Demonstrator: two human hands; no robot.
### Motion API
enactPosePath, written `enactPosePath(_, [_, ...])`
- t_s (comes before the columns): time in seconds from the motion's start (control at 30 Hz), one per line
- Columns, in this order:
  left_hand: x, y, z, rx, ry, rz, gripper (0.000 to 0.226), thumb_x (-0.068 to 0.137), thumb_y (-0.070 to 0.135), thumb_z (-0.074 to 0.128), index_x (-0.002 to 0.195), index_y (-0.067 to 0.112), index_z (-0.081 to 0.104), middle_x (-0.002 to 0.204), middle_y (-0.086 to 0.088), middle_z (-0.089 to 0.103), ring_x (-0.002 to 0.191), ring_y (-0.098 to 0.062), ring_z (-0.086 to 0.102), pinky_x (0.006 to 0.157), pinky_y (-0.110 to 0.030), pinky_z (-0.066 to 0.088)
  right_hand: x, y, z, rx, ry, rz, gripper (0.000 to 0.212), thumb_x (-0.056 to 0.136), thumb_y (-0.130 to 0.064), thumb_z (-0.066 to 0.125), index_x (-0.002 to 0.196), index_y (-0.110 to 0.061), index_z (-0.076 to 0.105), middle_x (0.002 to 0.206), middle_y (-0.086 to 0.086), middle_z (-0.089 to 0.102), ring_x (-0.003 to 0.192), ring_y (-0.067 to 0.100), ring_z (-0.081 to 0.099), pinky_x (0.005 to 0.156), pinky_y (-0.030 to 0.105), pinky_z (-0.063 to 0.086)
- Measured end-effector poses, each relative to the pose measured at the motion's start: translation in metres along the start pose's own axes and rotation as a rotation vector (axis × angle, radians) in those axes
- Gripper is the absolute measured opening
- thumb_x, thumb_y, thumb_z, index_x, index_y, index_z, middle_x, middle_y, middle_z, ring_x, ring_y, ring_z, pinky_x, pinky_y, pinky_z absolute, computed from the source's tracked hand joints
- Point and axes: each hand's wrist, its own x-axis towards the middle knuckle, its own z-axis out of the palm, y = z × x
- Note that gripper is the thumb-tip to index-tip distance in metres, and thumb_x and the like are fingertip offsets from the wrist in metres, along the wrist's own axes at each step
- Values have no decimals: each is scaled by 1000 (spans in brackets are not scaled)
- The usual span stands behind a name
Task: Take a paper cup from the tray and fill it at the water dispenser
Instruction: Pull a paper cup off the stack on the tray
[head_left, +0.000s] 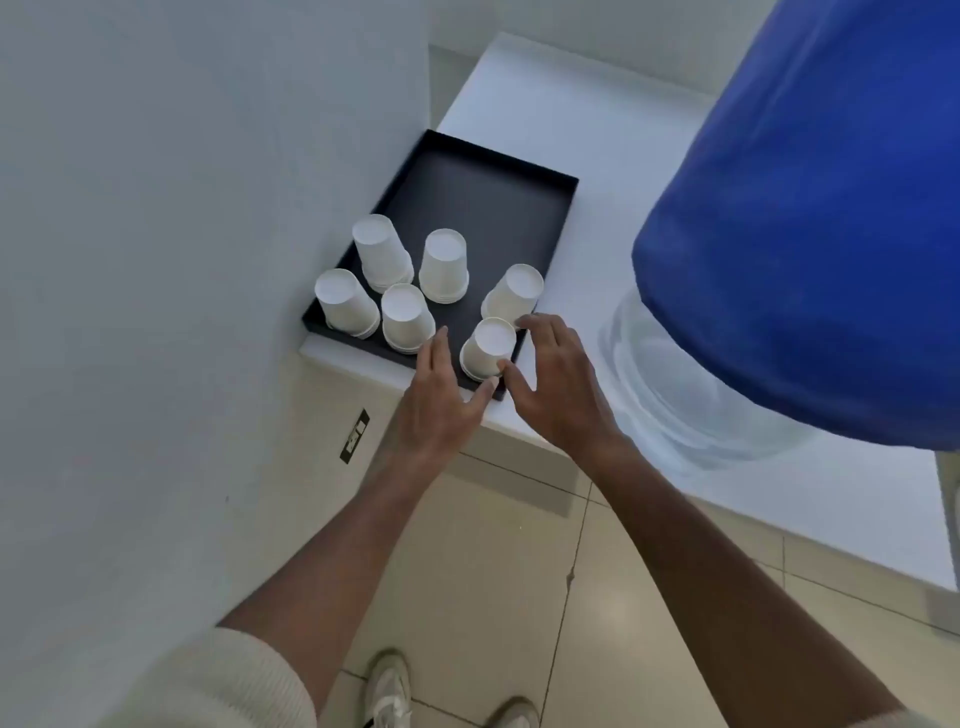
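Observation:
A black tray (488, 192) sits on a white counter and holds several upside-down white paper cups. The nearest cup (487, 349) stands at the tray's front right corner. My right hand (558, 384) curls around it, thumb on its near side and fingertips at its far side. My left hand (441, 400) lies just left of the same cup, fingers spread, thumb reaching under the cup's rim. The water dispenser's blue bottle (810, 223) fills the right side, its clear neck (670, 384) below it.
A grey wall (197, 260) rises directly left of the tray. The white counter (597, 135) runs back and right around the dispenser. Below are beige floor tiles (493, 571) and my shoes (387, 691). A small black label (355, 435) is on the cabinet front.

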Motion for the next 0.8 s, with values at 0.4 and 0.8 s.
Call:
enactPosePath(0.4, [18, -13, 14, -129, -57, -76, 82, 83, 35, 83, 150, 6, 45, 149, -11, 57, 136, -32, 55, 107, -44, 47, 37, 7, 32, 5, -132, 125, 59, 93, -31, 76, 143, -8, 55, 133, 10, 68, 122, 34, 60, 101, 38, 47])
enactPosePath(0.8, [23, -12, 15, -173, 15, -58, 76, 79, 34, 86, 143, 11, 54, 134, -5, 70, 121, -28, 66, 97, -45, 55, 38, 2, 27, 144, 79, 166, 37, 82, -22, 84, 112, -4, 70, 102, 10, 76, 91, 29, 69, 79, 51, 59])
